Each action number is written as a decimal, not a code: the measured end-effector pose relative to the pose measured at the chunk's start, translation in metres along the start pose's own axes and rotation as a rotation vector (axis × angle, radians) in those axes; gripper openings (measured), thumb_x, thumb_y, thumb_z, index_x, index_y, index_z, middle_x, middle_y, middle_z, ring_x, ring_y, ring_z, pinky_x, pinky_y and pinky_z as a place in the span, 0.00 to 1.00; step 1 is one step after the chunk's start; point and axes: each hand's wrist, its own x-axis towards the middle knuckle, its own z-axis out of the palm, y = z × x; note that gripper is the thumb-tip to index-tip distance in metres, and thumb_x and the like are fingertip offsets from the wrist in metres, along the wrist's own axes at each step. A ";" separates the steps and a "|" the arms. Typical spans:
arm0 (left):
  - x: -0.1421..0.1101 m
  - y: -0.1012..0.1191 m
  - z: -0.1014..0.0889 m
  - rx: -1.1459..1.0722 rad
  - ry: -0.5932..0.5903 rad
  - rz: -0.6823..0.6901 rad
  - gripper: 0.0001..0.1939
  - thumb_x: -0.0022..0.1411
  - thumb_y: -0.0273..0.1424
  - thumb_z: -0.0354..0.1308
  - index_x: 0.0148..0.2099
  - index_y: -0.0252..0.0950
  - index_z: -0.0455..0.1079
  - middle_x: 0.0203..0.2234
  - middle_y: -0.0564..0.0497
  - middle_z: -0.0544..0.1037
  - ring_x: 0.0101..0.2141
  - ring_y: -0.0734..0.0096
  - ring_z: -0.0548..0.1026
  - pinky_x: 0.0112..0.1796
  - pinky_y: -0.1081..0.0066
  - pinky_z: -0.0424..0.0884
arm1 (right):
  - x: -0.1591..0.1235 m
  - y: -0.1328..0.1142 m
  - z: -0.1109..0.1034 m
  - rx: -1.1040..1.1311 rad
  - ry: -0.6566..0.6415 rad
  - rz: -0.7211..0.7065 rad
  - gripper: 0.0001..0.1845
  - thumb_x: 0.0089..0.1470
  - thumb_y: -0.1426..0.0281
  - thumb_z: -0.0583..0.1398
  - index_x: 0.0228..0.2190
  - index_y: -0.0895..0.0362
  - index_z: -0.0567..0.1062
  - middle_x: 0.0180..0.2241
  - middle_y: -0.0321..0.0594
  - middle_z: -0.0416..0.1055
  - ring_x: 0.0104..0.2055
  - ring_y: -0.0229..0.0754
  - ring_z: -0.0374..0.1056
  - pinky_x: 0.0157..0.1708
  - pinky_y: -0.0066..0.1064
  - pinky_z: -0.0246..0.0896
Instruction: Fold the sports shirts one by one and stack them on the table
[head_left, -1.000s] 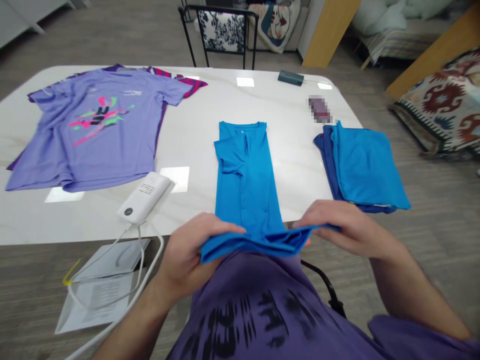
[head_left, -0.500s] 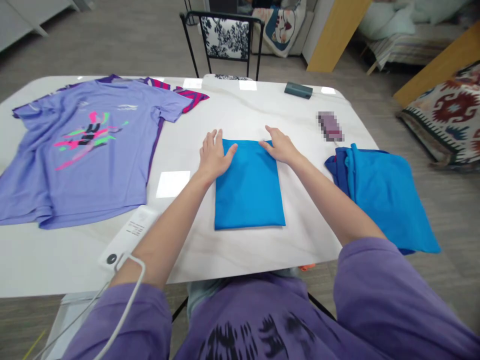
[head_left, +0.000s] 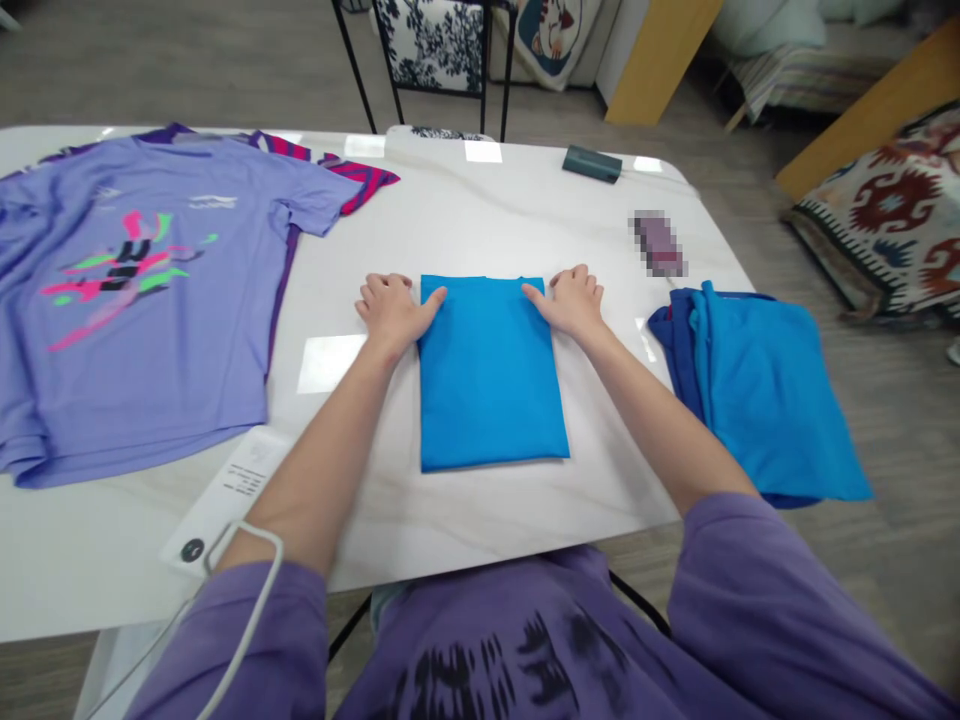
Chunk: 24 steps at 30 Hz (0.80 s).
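Note:
A folded blue garment (head_left: 491, 380) lies flat on the white table in front of me. At its upper left corner is my left hand (head_left: 394, 312), thumb resting on the cloth and fingers bent on the tabletop outside the edge. My right hand (head_left: 576, 302) mirrors it at the upper right corner, its thumb on the fabric and its fingers beside it. Both hands are open, with thumb and fingers apart. Left of them a lavender T-shirt (head_left: 172, 340) with a bright print is spread out over other shirts.
On the right, folded blue clothes (head_left: 772, 390) overhang the table (head_left: 480, 210) edge. A pixelated phone-like item (head_left: 660, 243) and a dark green case (head_left: 592, 164) lie farther back. A white power bank (head_left: 225, 500) with a cable is by my left forearm. A chair (head_left: 431, 45) stands opposite.
My hands have shifted outward to the garment's sides, and the fingers, stretched before, are now bent. The view has tilted down and turned slightly right.

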 end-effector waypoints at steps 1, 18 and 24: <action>0.006 0.000 0.000 0.007 -0.036 -0.002 0.40 0.65 0.64 0.63 0.65 0.39 0.75 0.70 0.28 0.70 0.71 0.28 0.66 0.72 0.32 0.60 | 0.002 0.000 0.000 0.021 -0.025 0.000 0.45 0.67 0.31 0.57 0.57 0.60 0.78 0.66 0.66 0.69 0.68 0.75 0.65 0.70 0.70 0.56; -0.128 0.084 -0.107 -0.681 0.163 0.502 0.19 0.71 0.59 0.69 0.55 0.57 0.80 0.42 0.66 0.84 0.40 0.69 0.76 0.51 0.54 0.78 | -0.137 0.001 -0.144 0.786 0.011 -0.277 0.35 0.72 0.34 0.58 0.63 0.44 0.62 0.55 0.38 0.78 0.59 0.53 0.76 0.63 0.46 0.75; -0.232 0.179 -0.160 -0.938 0.095 0.737 0.11 0.75 0.49 0.68 0.56 0.62 0.84 0.44 0.69 0.82 0.48 0.68 0.78 0.56 0.50 0.73 | -0.244 0.081 -0.258 0.709 0.308 -0.239 0.32 0.77 0.38 0.57 0.66 0.46 0.65 0.59 0.40 0.74 0.68 0.55 0.71 0.65 0.52 0.76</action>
